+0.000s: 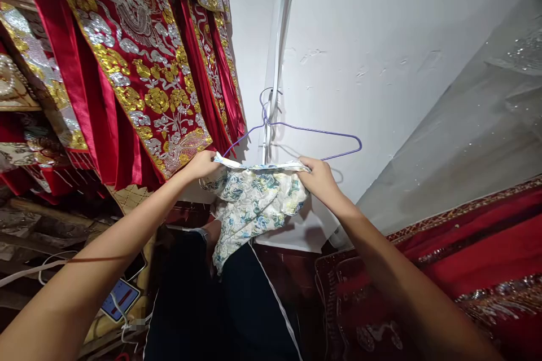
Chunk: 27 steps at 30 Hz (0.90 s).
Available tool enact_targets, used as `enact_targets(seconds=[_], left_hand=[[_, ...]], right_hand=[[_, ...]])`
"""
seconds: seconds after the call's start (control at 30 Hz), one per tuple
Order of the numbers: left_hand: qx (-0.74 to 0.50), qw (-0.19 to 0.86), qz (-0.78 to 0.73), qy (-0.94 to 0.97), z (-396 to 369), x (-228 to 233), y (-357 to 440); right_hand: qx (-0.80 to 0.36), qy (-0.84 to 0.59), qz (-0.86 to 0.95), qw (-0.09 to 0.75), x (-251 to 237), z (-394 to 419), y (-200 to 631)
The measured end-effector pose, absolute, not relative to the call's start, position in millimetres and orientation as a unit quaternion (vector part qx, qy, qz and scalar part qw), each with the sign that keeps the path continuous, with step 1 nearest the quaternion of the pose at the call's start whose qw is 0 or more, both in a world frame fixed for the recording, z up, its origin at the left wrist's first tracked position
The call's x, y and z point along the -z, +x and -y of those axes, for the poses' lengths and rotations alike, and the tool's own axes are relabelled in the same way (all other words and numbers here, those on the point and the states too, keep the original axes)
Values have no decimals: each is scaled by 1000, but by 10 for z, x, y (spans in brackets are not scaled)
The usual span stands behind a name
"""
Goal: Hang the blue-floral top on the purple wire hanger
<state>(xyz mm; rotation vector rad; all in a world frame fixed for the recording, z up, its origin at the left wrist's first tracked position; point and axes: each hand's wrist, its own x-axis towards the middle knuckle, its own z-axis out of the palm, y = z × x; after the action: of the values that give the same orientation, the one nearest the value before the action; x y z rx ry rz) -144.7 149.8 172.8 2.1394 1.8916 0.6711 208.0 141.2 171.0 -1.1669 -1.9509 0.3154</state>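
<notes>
Both hands pinch the top edge of a white cotton garment printed with blue-green flowers [254, 197], left hand [203, 164] and right hand [319, 176] at opposite ends, stretching it level just beneath the bottom wire of a purple wire hanger [296, 138] hooked on the white wall [381, 67].

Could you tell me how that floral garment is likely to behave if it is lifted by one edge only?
The floral garment probably flops: it sags between left hand and right hand. It seems light. The thin purple wire hanger may swing.
</notes>
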Motion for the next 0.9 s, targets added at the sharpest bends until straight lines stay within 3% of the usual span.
enact_targets(seconds=[0.17, 0.37, 0.5, 0.73, 0.8, 0.9], left_hand=[[-210, 137, -624, 740, -1616, -1663, -1389], [-346, 63, -555, 753, -1505, -1859, -1185], [-445, 74, -466, 761, -1517, -2043, -1144], [-470, 88, -494, 726, -1467, -2214, -1128], [-476, 84, -499, 719, -1456, -2247, -1087], [-465, 41, -512, 721, -1480, -2302, -1098]], right_hand=[[-127, -473, 774, 402, -1694, -1374, 2085], [-216, -436, 782, 389, -1717, -1362, 2077], [-260, -402, 794, 374, -1729, -1312, 2121], [-126, -488, 700, 507, -1776, -1470, 2508], [-132, -526, 694, 474, -1865, -1604, 2623], [-244, -520, 732, 366, -2084, -1709, 2763]])
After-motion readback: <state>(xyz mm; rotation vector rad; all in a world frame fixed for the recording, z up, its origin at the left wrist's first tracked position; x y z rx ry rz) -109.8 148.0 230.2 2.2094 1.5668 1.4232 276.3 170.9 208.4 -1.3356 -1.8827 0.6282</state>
